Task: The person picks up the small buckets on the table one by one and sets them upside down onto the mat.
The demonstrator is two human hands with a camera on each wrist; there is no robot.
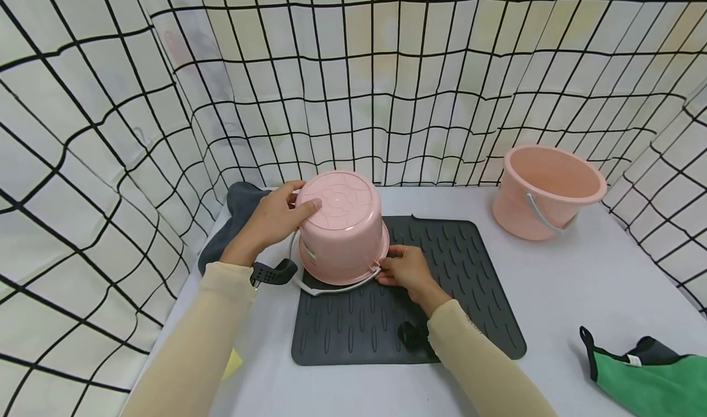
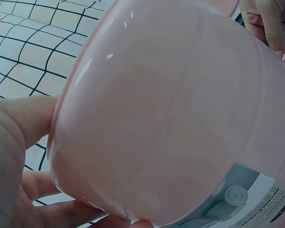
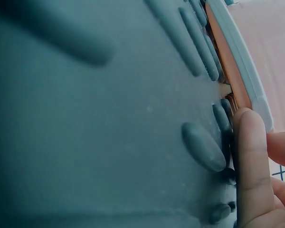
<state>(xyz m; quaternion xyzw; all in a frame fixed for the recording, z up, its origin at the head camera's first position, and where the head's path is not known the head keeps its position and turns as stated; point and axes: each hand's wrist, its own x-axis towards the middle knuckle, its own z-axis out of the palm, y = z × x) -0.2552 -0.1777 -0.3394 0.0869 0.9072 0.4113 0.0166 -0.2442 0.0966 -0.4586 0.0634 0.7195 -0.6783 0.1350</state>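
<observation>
A pink plastic bucket [image 1: 342,251] is upside down and tilted over the dark ridged mat [image 1: 353,340], its round base facing up. My left hand [image 1: 273,217] grips the base edge from the left, thumb on top. In the left wrist view a printed label [image 2: 263,204] shows on the bucket's side. At the lower right of the rim, my right hand [image 1: 407,271] pinches the edge beside the handle joint. The pale handle [image 1: 331,292] hangs round the front of the rim. In the right wrist view the right fingers [image 3: 251,156] lie close over the mat.
A second pink bucket [image 1: 505,211] stands upright at the back right. A green cloth item with dark trim [image 1: 643,377] lies at the front right. Dark grey cloth [image 1: 240,205] lies behind my left hand, and something yellow [image 1: 232,363] peeks out beside the left sleeve. Black netting [image 1: 372,91] surrounds the table.
</observation>
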